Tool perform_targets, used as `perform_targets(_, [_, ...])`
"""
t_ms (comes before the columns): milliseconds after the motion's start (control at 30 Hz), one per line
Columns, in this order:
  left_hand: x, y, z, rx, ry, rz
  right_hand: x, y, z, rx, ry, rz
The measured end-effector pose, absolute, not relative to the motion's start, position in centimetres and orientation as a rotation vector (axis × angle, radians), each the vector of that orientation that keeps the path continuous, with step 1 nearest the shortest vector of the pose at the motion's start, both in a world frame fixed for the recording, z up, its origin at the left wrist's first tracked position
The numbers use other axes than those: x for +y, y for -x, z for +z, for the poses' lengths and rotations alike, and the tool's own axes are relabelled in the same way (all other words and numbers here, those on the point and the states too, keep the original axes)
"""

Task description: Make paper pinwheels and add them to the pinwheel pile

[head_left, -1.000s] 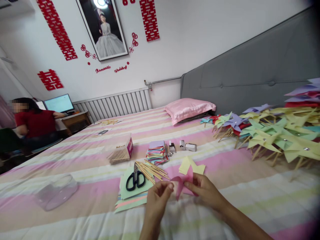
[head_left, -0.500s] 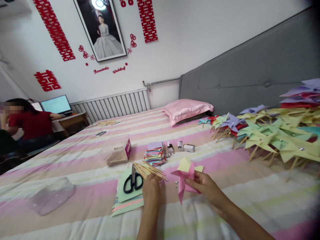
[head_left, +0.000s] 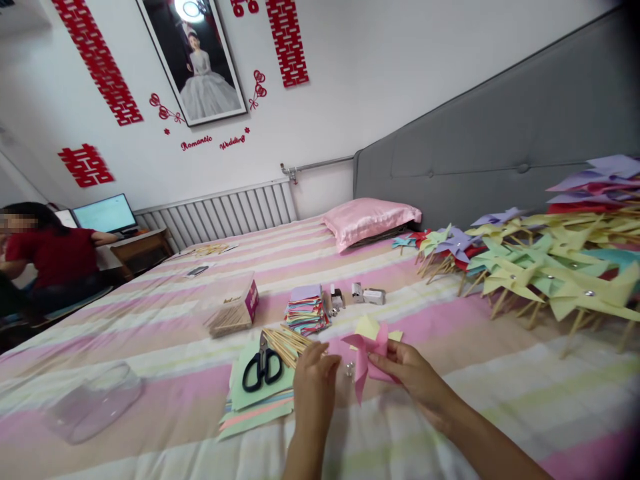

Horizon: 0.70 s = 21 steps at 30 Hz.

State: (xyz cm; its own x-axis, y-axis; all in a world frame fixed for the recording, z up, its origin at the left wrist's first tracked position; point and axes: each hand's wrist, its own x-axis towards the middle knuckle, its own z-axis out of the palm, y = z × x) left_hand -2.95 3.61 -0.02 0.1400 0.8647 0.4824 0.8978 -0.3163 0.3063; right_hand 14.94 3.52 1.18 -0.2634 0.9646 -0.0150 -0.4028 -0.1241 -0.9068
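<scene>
The right hand (head_left: 407, 367) pinches pink paper (head_left: 365, 353), likely light, easily creased, best held at its folds; the left hand's (head_left: 315, 380) grip I cannot tell.

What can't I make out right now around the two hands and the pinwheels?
All in the head view:
- Whether the left hand pinches anything: its own fingers hide it.
- The gripped part of the pink paper: covered by the right hand.
- The full outline of the yellow paper: the pink paper blocks it.
- The count of shiny pieces: too small.
- The rest of the pinwheels: cut off by the right edge.
</scene>
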Motion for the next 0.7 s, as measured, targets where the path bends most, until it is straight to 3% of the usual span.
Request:
perform_targets(200, [1.5,0.3,-0.3,-1.626,2.606,-0.735,3.6,-15.2,1.4,-0.856,0.597,1.810])
perform_targets(700, [2.1,1.3,-0.6,-1.889,2.601,-0.542,3.1,-16.2,0.4,-0.570,-0.003,2.153])
